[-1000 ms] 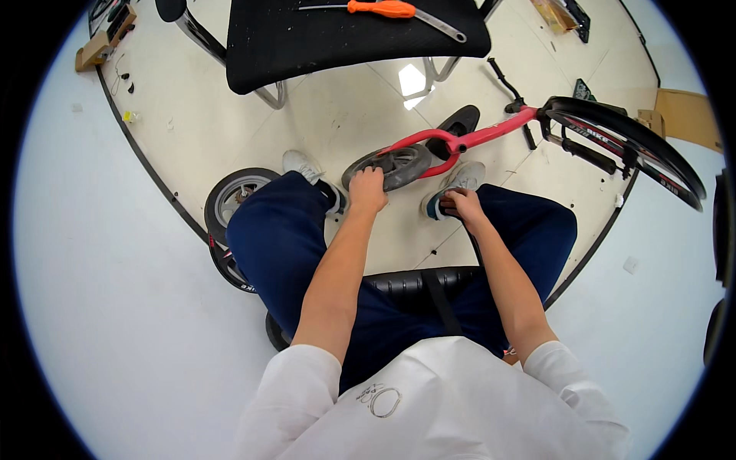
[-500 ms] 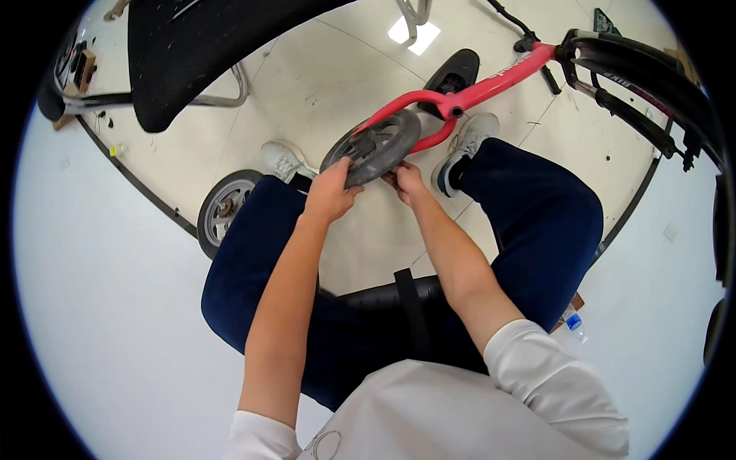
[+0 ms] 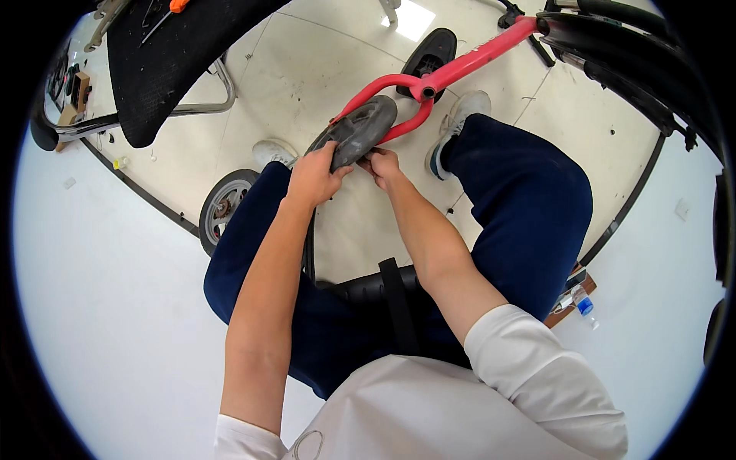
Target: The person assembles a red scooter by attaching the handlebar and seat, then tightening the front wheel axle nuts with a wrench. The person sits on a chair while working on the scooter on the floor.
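Observation:
Between my knees a small wheel (image 3: 363, 139) with a grey tyre sits tilted at the red bike fork (image 3: 418, 116). The fork's arms run along either side of it, and the red frame tube (image 3: 483, 55) continues to the upper right. My left hand (image 3: 313, 176) is closed on the tyre's near left edge, its thumb toward the right. At the near right edge, my right hand (image 3: 382, 167) has its fingers curled against the tyre's underside; their tips are hidden. The axle area is mostly covered by the tyre.
A second wheel (image 3: 227, 205) leans beside my left knee. A black chair seat (image 3: 165, 73) at the upper left bears an orange-handled screwdriver (image 3: 178, 6). Dark bike parts (image 3: 613, 57) fill the upper right. A black shoe (image 3: 431, 55) stands beyond the fork. A bottle (image 3: 584, 305) lies right.
The view has shifted, so the wheel, fork and hands appear farther left and slightly higher. An orange-handled screwdriver has come into view on the chair. Both hands keep their hold on the wheel.

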{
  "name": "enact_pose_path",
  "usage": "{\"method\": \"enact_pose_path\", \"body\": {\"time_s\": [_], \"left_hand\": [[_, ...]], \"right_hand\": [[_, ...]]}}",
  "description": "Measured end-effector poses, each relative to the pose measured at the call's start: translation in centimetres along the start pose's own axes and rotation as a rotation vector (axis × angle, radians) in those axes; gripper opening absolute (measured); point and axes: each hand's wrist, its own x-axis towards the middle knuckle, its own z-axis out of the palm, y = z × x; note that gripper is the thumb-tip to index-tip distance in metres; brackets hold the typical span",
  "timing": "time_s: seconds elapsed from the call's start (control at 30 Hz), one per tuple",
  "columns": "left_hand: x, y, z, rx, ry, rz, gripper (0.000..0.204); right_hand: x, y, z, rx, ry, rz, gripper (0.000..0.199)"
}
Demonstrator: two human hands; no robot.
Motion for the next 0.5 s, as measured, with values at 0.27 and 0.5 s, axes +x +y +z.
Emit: {"method": "enact_pose_path", "body": {"time_s": [0.27, 0.5], "left_hand": [[1.7, 1.5, -0.4, 0.037, 0.067, 0.050, 0.053], [4.0, 2.3, -1.2, 0.054, 0.009, 0.035, 0.056]], "right_hand": [[-0.6, -0.7, 0.4, 0.002, -0.002, -0.024, 0.027], [-1.3, -2.0, 1.4, 0.032, 0.087, -0.037, 0.024]]}}
